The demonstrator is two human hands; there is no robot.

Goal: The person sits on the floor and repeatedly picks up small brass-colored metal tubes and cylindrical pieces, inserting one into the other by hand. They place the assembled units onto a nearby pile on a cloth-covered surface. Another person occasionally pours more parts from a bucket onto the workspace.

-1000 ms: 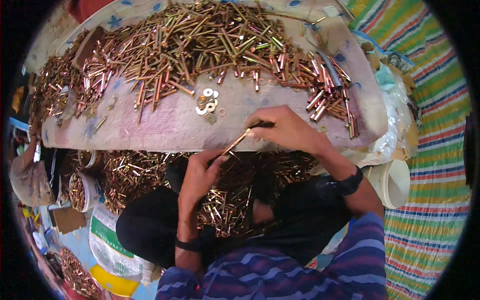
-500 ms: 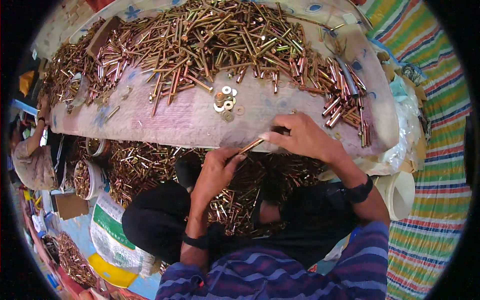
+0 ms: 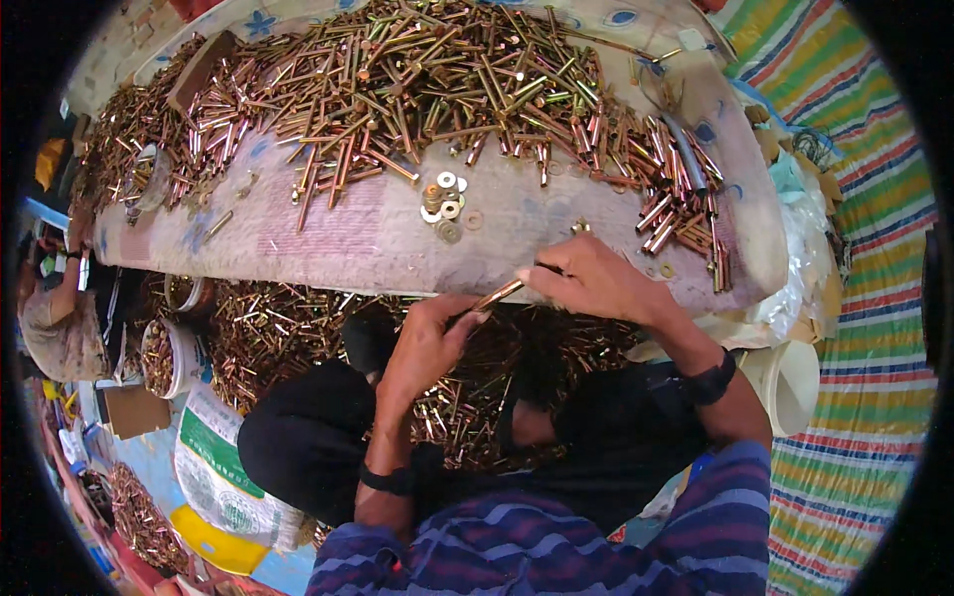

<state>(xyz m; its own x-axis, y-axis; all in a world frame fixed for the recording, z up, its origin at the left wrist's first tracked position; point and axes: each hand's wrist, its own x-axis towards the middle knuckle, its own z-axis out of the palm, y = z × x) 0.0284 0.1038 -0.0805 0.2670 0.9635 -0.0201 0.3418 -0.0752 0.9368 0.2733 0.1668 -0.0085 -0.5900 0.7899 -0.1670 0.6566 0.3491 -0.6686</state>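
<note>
A copper-gold anchor bolt (image 3: 500,294) lies slantwise between my two hands, just off the near edge of the padded table (image 3: 348,238). My left hand (image 3: 425,343) is closed round its lower left end. At its upper right end, the thumb and fingers of my right hand (image 3: 601,283) pinch it; the very tip is hidden by those fingers. Beyond my hands sits a small cluster of flat washers (image 3: 449,207). A few small metal pieces, perhaps nuts (image 3: 580,226), lie just past my right hand.
A big heap of bolts (image 3: 427,89) covers the far table, with a smaller bunch (image 3: 686,223) at right. More bolts (image 3: 268,333) lie below the edge, around my legs. A white bucket (image 3: 785,387) stands right, a filled pail (image 3: 171,358) left. Another person's arm (image 3: 65,288) shows far left.
My hands keep their hold on the bolt, and the right fingers have shifted slightly at its end. Small metal pieces beyond my right hand show more clearly. The other person's arm has moved.
</note>
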